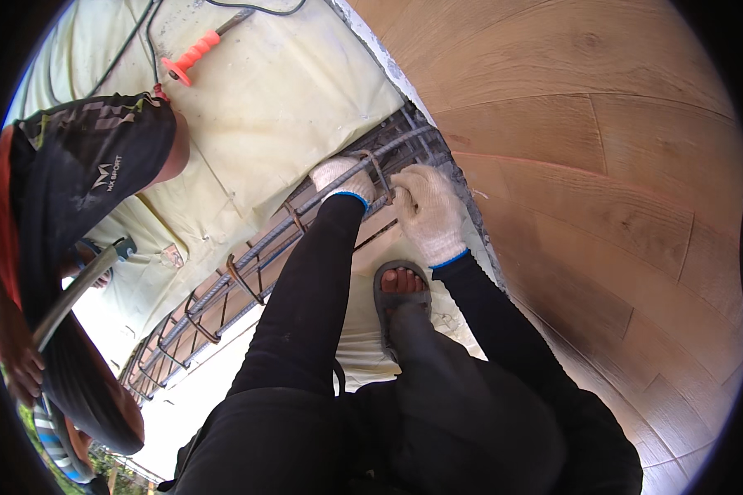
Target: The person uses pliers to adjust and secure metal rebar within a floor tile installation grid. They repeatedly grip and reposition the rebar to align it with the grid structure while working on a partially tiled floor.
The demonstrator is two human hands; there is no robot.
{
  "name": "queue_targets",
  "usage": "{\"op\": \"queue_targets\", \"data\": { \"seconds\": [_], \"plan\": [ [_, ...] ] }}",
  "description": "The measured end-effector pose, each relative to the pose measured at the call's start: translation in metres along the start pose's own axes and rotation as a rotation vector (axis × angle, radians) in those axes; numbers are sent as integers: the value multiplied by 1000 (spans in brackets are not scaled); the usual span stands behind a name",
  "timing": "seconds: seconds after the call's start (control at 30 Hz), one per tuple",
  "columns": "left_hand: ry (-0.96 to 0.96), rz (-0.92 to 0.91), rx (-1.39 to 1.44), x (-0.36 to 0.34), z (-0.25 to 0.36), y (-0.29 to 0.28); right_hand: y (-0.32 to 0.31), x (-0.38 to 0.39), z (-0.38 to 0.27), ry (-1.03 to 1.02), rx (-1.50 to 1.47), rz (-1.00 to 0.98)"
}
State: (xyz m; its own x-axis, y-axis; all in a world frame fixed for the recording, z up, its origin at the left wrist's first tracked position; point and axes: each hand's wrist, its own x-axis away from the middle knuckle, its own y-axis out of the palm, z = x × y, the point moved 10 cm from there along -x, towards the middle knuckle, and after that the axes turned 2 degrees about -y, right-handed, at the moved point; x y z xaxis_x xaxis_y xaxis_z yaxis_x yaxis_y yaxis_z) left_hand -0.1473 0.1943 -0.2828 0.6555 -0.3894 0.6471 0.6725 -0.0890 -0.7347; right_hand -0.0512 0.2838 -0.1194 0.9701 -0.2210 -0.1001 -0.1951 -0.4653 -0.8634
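Observation:
A long steel rebar cage (pixel 248 268) with square stirrups lies in a trench between a pale concrete slab and a wooden formwork wall. My left hand (pixel 341 177), in a white knit glove, grips a stirrup at the cage's upper end. Just to its right, my right hand (pixel 428 213), also gloved, is closed at the same spot; what it holds is hidden under the fingers. My sandalled foot (pixel 401 290) stands just below the hands. Black sleeves cover both forearms.
Another person (pixel 82 206) in a dark shirt crouches at the left, holding a metal bar (pixel 74 293). An orange-handled tool (pixel 191 54) and black cables lie on the slab (pixel 281 91) at the top. Brown wooden boards (pixel 603 165) fill the right side.

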Motion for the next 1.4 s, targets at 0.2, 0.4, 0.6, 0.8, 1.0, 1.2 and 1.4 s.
{"op": "queue_targets", "data": {
  "seconds": [0.2, 0.4, 0.6, 0.8, 1.0, 1.2, 1.4],
  "plan": [
    [96, 33, 37, 12, -2, -9, 95, -59, 36, 22, 416, -755],
    [21, -5, 95, 11, -16, -1, 144, -62, 63, -32, 314, -971],
    [-25, 10, 175, 10, -2, 10, 195, -67, 119, -10, 265, -744],
    [-43, -38, 401, 2, -8, 22, 238, -71, 146, 59, 334, -891],
    [-140, 115, 478, 23, -43, 5, 214, -84, 60, -136, 359, -928],
    [-229, 81, 490, 29, -36, -1, 202, -83, 67, -139, 367, -915],
    [-172, 103, 492, 40, -35, -14, 204, -81, 78, -151, 369, -937]
  ]
}}
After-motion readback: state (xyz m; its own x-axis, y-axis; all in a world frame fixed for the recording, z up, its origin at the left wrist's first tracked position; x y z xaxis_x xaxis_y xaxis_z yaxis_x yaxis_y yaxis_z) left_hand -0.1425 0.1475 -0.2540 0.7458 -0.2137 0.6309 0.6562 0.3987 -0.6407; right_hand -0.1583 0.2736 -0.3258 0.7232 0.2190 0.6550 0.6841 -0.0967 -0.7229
